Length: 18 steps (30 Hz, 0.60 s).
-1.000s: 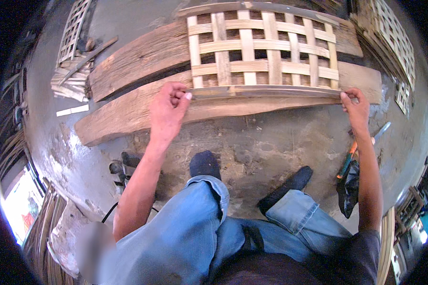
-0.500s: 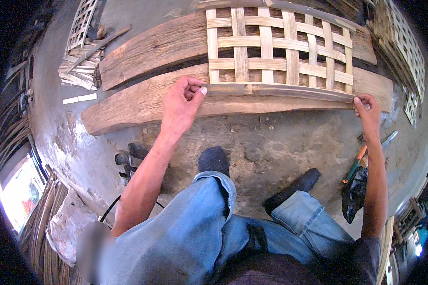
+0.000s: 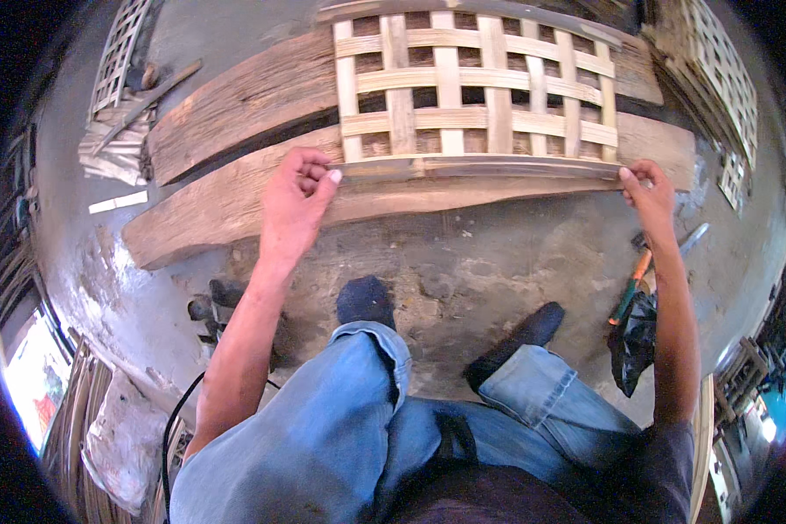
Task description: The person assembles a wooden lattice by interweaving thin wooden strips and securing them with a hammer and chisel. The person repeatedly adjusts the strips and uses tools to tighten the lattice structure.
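Observation:
A woven lattice panel of pale, flat bamboo strips (image 3: 448, 118) lies on wooden planks in front of me. Along its near edge runs a long, narrow, dark brown bamboo strip (image 3: 506, 168). My left hand (image 3: 297, 205) is closed at the strip's left end, thumb and fingers pinching it. At the opposite end, my right hand (image 3: 653, 194) pinches the strip between thumb and fingertips, just beyond the panel's near right corner. A similar dark strip (image 3: 393, 8) borders the panel's far edge. The fingertips' undersides are hidden.
Two thick wooden planks (image 3: 227, 223) lie side by side beneath the panel. An orange-and-green-handled tool (image 3: 630, 284) and a black plastic bag (image 3: 635, 349) are by my right forearm. Lattice panels (image 3: 716, 65) are stacked at far right; cut strips (image 3: 113, 148) lie at far left.
The whole scene has shifted leftward in view. Both hands stay at the strip's ends; its right end now looks more level and closer to the panel's near edge.

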{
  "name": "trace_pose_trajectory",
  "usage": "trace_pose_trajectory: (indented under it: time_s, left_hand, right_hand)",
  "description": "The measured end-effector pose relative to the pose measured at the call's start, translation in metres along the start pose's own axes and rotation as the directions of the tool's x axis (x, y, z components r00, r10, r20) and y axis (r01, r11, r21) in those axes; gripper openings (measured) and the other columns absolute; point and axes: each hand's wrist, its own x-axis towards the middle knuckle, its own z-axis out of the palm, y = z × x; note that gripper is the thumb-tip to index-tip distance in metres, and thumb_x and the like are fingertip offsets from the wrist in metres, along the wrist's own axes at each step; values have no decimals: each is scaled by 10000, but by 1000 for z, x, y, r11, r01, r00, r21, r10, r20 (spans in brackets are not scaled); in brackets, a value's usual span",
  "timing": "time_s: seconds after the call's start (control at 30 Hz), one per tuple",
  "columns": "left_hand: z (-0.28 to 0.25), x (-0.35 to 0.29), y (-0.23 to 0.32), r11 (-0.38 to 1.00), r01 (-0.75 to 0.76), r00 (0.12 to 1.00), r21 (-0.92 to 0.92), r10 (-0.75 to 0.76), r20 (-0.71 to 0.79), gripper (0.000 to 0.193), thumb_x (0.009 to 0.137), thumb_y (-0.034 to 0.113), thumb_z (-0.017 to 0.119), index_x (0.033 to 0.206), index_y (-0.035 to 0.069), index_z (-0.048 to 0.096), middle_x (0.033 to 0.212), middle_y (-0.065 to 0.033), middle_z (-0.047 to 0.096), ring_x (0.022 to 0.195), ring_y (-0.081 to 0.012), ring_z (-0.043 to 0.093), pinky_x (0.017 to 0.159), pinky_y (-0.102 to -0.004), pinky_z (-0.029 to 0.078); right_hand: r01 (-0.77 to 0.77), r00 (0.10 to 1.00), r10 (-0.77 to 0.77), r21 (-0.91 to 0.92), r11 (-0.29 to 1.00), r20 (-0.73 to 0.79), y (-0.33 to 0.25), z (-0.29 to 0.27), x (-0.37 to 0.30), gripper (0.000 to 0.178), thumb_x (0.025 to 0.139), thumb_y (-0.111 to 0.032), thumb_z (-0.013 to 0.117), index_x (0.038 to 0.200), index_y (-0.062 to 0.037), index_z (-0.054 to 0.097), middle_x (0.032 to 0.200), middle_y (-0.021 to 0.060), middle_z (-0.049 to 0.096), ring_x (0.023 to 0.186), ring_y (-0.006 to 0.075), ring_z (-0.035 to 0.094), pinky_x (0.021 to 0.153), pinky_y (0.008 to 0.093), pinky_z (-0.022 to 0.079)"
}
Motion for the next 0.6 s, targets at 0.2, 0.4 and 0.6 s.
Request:
trace_pose_trajectory:
  time_s: [0.2,0.4,0.6]
  left_hand:
    - [-4,0,1,1000,17,1000,10,-17,-9,168,832,47,641,977,15,563,797,-15,574,685,-76,510,622,-234,455]
    - [-4,1,8,997,-25,1000,67,26,-18,142,830,42,641,952,15,573,774,-14,582,670,-78,512,617,-243,456]
    - [-1,-6,2,999,-36,997,32,38,-62,124,832,51,644,934,19,582,754,-18,589,647,-82,511,608,-244,453]
  right_hand:
    - [-12,998,17,-76,997,66,-5,-1,10,242,798,-253,741,865,-48,630,713,5,597,593,87,552,519,248,455]
    - [15,994,-6,-81,997,106,1,-11,21,246,780,-264,759,851,-52,655,688,6,602,563,84,537,502,253,440]
    - [-48,983,52,-29,998,175,1,-10,18,307,759,-322,777,932,-84,691,731,19,629,651,107,564,596,254,458]
